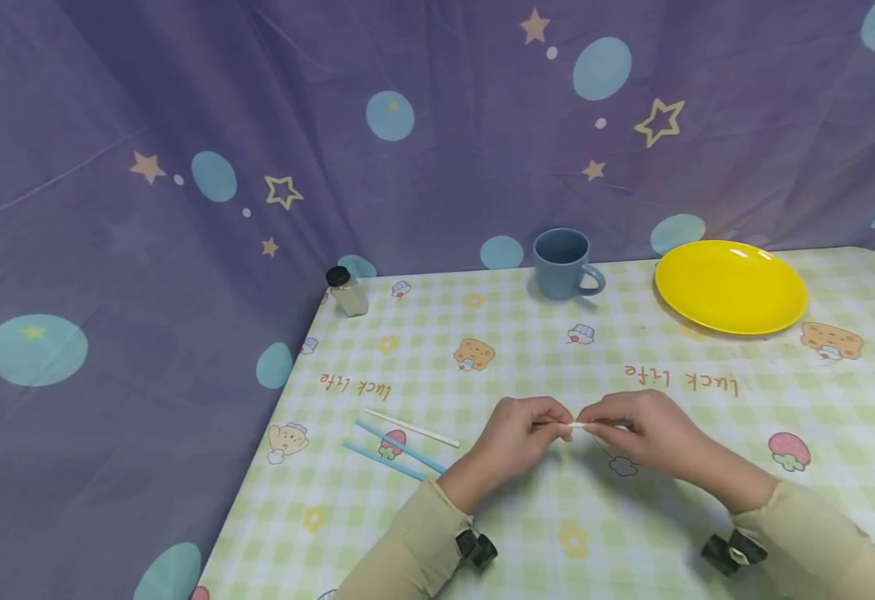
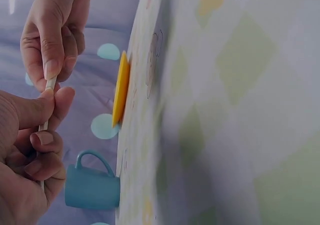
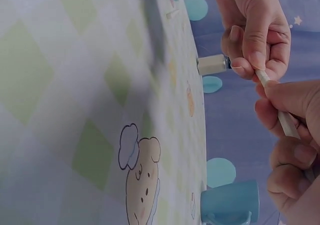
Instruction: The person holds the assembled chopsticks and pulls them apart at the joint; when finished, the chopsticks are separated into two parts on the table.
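Note:
Both hands hold a slim white stick (image 1: pixel 577 425) a little above the tabletop, and only a short piece shows between their fingertips in the head view. My left hand (image 1: pixel 518 437) pinches it from the left, thumb against fingers. From the right, my right hand (image 1: pixel 651 427) pinches it close to the left fingertips. In the left wrist view more of the stick (image 2: pixel 51 83) shows, running back under the curled left fingers. The right wrist view shows the stick (image 3: pixel 287 124) passing along the right palm. Its ends are hidden by the hands.
Left of the hands lie another white stick (image 1: pixel 411 427) and two light blue sticks (image 1: pixel 385 460). A black-capped jar (image 1: pixel 349 293) stands at the far left corner. Along the back are a blue mug (image 1: pixel 561 271) and a yellow plate (image 1: pixel 730 287), before a purple curtain (image 1: pixel 467 167).

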Demonstrator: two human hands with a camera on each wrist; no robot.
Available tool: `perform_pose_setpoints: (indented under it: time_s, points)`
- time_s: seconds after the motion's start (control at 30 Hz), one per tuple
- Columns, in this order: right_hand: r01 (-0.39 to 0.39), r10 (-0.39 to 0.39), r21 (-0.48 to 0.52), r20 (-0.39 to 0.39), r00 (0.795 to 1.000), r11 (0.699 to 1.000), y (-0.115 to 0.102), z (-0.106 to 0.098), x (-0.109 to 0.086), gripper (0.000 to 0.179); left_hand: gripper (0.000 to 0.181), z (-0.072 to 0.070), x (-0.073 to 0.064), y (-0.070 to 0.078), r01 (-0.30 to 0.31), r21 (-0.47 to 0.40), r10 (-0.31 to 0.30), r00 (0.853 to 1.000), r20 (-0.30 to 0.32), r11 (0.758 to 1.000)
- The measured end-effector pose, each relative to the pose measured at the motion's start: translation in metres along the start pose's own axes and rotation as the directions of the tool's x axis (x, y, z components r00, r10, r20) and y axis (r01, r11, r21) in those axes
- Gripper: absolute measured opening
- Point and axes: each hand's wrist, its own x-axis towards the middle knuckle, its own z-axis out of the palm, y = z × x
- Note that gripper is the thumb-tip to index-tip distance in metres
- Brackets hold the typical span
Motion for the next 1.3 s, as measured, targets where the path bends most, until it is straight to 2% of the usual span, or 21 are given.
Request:
perform_pose_setpoints:
  time_s: [0.27, 0.33, 0.43, 0.53, 0.63, 0.7, 0.8, 0.87, 0.93, 1.03, 1.1, 1.2, 1.3]
  points:
    - [-0.055, 0.054, 0.051, 0.034, 0.998, 0.997, 0.003, -0.007, 0.000, 0.016, 0.004, 0.000, 0.005, 0.004, 0.023, -0.006, -0.023, 1.000, 0.016, 1.000]
    - [-0.075, 0.073, 0.049, 0.039, 0.997, 0.996, 0.001, -0.009, 0.000, 0.016, 0.004, 0.000, 0.006, 0.005, 0.009, 0.006, -0.009, 1.000, 0.016, 1.000]
    - [-0.072, 0.072, -0.014, 0.056, 0.996, 0.997, -0.002, -0.011, 0.000, 0.015, 0.004, 0.000, 0.006, 0.003, -0.031, 0.061, 0.030, 0.999, 0.020, 0.998]
    - [-0.027, 0.034, -0.090, 0.068, 0.997, 0.996, -0.004, -0.009, 0.000, 0.015, 0.006, 0.000, 0.004, 0.001, -0.075, 0.119, 0.072, 0.997, 0.023, 0.990]
    - [0.039, -0.033, -0.126, 0.048, 0.998, 0.991, -0.003, -0.006, 0.000, 0.019, 0.007, 0.000, 0.003, -0.002, -0.093, 0.121, 0.092, 0.996, 0.018, 0.988]
    - [0.069, -0.068, -0.134, 0.018, 0.998, 0.989, -0.001, -0.004, 0.000, 0.023, 0.008, 0.001, 0.003, -0.004, -0.087, 0.096, 0.086, 0.996, 0.013, 0.992]
    - [0.082, -0.084, -0.150, -0.007, 0.996, 0.985, 0.003, -0.007, -0.001, 0.026, 0.009, -0.001, 0.003, -0.009, -0.032, 0.006, 0.032, 0.999, 0.000, 0.999]
    - [0.040, -0.043, -0.162, -0.017, 0.999, 0.986, 0.007, -0.011, -0.001, 0.024, 0.010, -0.004, 0.004, -0.013, 0.013, -0.051, -0.013, 1.000, -0.003, 0.999]
    - [-0.042, 0.038, -0.178, -0.023, 0.999, 0.983, 0.010, -0.015, -0.002, 0.017, 0.013, -0.009, 0.006, -0.016, 0.050, -0.075, -0.051, 0.999, -0.006, 0.996]
    - [-0.191, 0.193, -0.189, -0.013, 0.981, 0.963, 0.016, -0.019, -0.003, 0.008, 0.018, -0.018, 0.013, -0.023, 0.067, -0.023, -0.067, 0.998, 0.014, 0.997]
    - [-0.256, 0.265, -0.188, 0.024, 0.964, 0.948, 0.021, -0.020, -0.004, 0.010, 0.020, -0.022, 0.018, -0.028, 0.068, 0.041, -0.070, 0.997, 0.036, 0.997]
    - [-0.286, 0.306, -0.180, 0.094, 0.947, 0.941, 0.026, -0.017, -0.007, 0.021, 0.025, -0.025, 0.029, -0.035, 0.093, 0.114, -0.100, 0.993, 0.059, 0.989]
    - [-0.270, 0.293, -0.176, 0.123, 0.948, 0.947, 0.030, -0.009, -0.010, 0.029, 0.023, -0.020, 0.043, -0.040, 0.154, 0.157, -0.161, 0.986, 0.031, 0.975]
